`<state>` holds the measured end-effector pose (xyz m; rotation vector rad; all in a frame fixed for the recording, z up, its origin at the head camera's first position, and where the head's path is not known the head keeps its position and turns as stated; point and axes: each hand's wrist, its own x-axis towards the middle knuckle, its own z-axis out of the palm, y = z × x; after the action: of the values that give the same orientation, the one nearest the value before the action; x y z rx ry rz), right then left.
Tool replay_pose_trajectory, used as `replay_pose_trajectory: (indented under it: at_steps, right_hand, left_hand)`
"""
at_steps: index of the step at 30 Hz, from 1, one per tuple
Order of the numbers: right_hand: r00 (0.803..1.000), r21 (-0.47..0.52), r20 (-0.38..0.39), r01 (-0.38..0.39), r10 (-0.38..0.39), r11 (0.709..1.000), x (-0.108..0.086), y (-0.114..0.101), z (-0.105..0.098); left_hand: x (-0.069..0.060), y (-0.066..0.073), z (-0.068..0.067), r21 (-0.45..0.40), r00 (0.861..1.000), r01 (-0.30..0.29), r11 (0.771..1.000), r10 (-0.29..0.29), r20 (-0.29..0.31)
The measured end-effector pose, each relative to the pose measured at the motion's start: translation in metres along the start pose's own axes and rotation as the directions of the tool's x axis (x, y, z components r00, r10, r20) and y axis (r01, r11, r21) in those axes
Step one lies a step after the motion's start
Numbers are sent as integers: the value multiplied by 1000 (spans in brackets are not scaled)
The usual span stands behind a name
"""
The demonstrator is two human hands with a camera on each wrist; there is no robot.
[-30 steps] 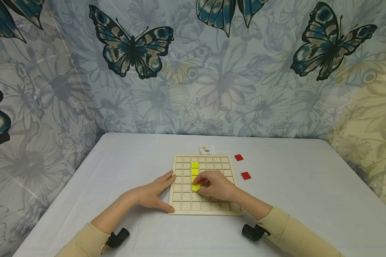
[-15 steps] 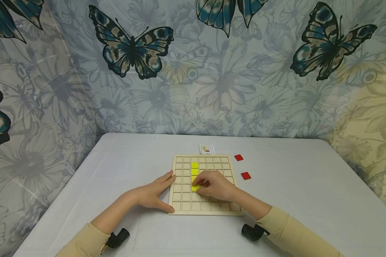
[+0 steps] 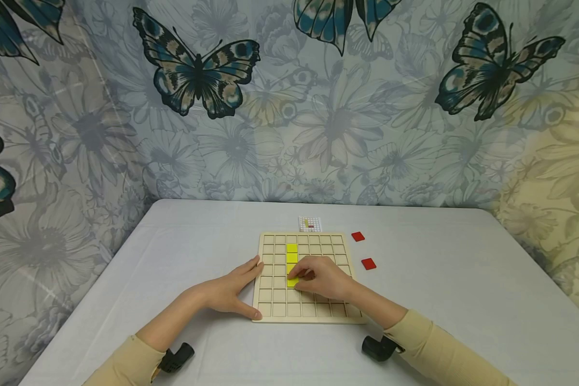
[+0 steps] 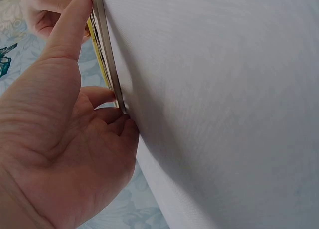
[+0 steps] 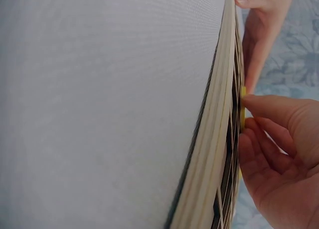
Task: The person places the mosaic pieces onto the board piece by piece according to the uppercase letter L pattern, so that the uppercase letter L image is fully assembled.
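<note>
A pale wooden grid board (image 3: 280, 310) lies on the white table. Down one of its columns runs a line of yellow square tiles (image 3: 292, 253), the lower part partly covered by fingers. My right hand (image 3: 325, 279) pinches the nearest yellow tile (image 3: 291, 283) between thumb and fingertips, low in its cell. In the right wrist view that yellow tile (image 5: 243, 114) shows edge-on at the thumb tip. My left hand (image 3: 227, 292) rests along the board's left edge with fingers and thumb spread. The left wrist view shows this left hand (image 4: 65, 134) against the board's edge.
Two red square tiles (image 3: 358, 236) (image 3: 369, 264) lie on the table right of the board. Behind the board is a small card (image 3: 310, 224) printed with a coloured grid. A butterfly-patterned wall covering (image 3: 289, 150) stands beyond the table (image 3: 429, 268).
The yellow tile under my right fingertips has shifted slightly left and now lines up with the column. My right hand moved a little with it. The left hand has stayed put.
</note>
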<state>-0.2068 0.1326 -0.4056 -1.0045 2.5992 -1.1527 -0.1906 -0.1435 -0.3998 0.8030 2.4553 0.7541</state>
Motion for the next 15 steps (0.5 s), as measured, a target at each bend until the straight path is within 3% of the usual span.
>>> replay_pose_trajectory:
  at_steps: [8,15]
  right_hand:
    - [997,73,-23,-71,73,995,-3,2,-3]
    - [982,107,-70,-168,176,980,-13,2,-16]
  left_hand:
    - [1,-1,1,0,1000,1,1000,-1,0]
    - [2,-3,1,2,1000,1,1000,-1,-5]
